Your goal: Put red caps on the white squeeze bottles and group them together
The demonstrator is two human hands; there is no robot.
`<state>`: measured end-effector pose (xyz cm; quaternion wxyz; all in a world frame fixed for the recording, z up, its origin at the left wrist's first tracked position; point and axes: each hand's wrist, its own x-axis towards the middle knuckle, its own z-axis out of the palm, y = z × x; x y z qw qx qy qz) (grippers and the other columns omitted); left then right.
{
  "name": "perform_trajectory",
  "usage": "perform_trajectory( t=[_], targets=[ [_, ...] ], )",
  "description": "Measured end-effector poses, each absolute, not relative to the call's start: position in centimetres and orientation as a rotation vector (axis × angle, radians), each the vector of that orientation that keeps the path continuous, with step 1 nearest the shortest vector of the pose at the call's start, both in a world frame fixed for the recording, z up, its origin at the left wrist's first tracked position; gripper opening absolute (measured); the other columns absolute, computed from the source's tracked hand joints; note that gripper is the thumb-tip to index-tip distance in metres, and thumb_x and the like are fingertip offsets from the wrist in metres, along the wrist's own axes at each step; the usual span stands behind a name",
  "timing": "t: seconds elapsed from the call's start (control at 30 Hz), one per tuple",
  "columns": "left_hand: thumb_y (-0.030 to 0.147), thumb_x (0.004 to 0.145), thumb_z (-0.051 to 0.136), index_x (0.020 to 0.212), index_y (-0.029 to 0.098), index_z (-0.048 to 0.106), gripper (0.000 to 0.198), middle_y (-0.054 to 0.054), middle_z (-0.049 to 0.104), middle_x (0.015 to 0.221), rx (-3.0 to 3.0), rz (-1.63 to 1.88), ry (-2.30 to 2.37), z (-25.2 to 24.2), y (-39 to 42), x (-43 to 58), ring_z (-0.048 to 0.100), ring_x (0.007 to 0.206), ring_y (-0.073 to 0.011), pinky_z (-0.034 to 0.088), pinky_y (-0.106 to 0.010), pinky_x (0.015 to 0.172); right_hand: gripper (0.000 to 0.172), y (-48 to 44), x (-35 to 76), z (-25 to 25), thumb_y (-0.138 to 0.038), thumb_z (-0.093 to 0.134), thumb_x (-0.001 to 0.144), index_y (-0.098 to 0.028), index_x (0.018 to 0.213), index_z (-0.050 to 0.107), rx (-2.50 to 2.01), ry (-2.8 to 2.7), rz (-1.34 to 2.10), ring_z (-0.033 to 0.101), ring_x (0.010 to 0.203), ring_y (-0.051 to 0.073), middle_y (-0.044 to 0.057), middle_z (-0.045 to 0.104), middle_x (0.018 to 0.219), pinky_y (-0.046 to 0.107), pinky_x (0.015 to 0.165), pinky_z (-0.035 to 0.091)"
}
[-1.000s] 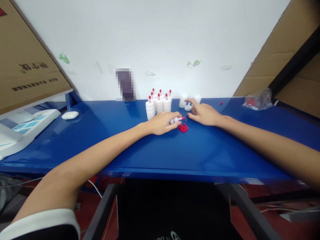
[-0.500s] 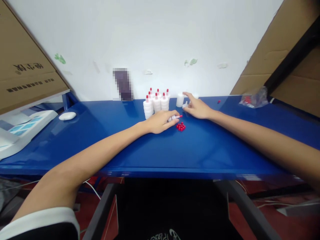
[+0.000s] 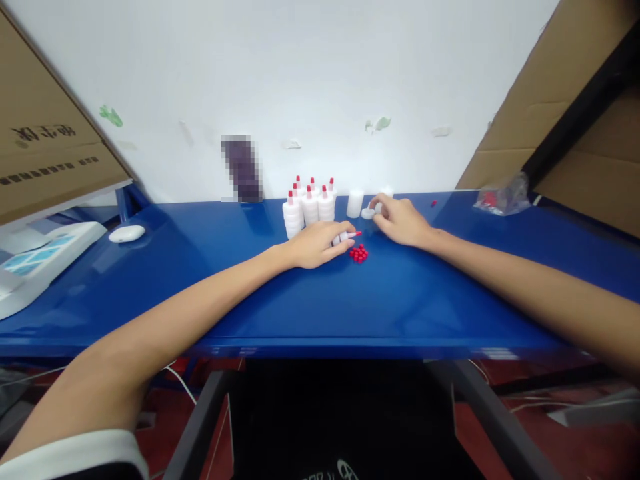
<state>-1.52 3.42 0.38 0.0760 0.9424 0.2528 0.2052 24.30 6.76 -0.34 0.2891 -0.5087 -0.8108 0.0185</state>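
Observation:
My left hand (image 3: pixel 320 245) is closed around a white squeeze bottle (image 3: pixel 343 237) lying on its side, its red-tipped nozzle pointing right. The palm hides most of that bottle. Just below the nozzle lies a small heap of red tip caps (image 3: pixel 359 253). At the back right, my right hand (image 3: pixel 400 220) curls its thumb and forefinger at small white nozzle caps (image 3: pixel 369 213); the fingers partly cover them. A plain white bottle (image 3: pixel 355 203) stands just left of those fingers. Several white bottles with red tips (image 3: pixel 310 208) stand grouped behind my left hand.
The blue table (image 3: pixel 310 307) runs along a white wall. On the left are a white device (image 3: pixel 55 260) and a white oval object (image 3: pixel 127 233). A clear bag with red pieces (image 3: pixel 503 197) lies at the right, and a loose red cap (image 3: pixel 434 203) nearer. Cardboard (image 3: pixel 55 100) flanks the table.
My right hand has drawn slightly back, and its raised forefinger has curled down towards the white nozzle caps. The left hand keeps its hold on the bottle. The view has shifted slightly.

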Motion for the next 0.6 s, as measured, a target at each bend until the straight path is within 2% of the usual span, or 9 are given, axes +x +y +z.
perform_trajectory(
  t=[0.07, 0.23, 0.43, 0.6],
  targets=[
    [0.045, 0.105, 0.040, 0.127, 0.016, 0.060, 0.042, -0.011, 0.072, 0.116, 2.827, 0.610, 0.768, 0.4, 3.4, -1.5, 0.068, 0.098, -0.0241, 0.051, -0.037, 0.087, 0.032, 6.5, 24.3, -0.3, -0.023, 0.050, 0.086, -0.016, 0.111, 0.070, -1.398, -2.215, -0.002, 0.064, 0.071, 0.025, 0.007, 0.069, 0.073, 0.036, 0.071, 0.044],
    [0.045, 0.105, 0.040, 0.127, 0.016, 0.060, 0.041, -0.012, 0.072, 0.113, 2.825, 0.589, 0.769, 0.5, 3.3, -1.5, 0.068, 0.096, -0.0242, 0.051, -0.037, 0.085, 0.036, 6.6, 24.3, -0.3, -0.023, 0.050, 0.087, -0.015, 0.110, 0.076, -1.440, -2.269, -0.042, 0.069, 0.083, 0.029, 0.011, 0.074, 0.082, 0.037, 0.077, 0.047],
    [0.045, 0.105, 0.040, 0.131, 0.016, 0.057, 0.042, -0.011, 0.072, 0.115, 2.833, 0.574, 0.790, 0.5, 3.2, -1.5, 0.067, 0.092, -0.0230, 0.050, -0.035, 0.083, 0.035, 6.3, 24.4, -0.2, -0.023, 0.048, 0.088, -0.014, 0.107, 0.076, -1.295, -2.270, 0.008, 0.065, 0.067, 0.022, 0.006, 0.070, 0.070, 0.033, 0.071, 0.045],
    [0.046, 0.105, 0.040, 0.144, 0.016, 0.044, 0.049, -0.011, 0.072, 0.110, 2.812, 0.589, 0.816, 0.4, 3.2, -1.7, 0.067, 0.086, -0.0230, 0.051, -0.036, 0.081, 0.037, 4.1, 23.1, 0.4, -0.039, 0.045, 0.098, -0.015, 0.113, 0.069, -1.034, -2.290, 0.015, 0.056, 0.060, 0.018, 0.002, 0.063, 0.067, 0.031, 0.067, 0.041]
  ],
)
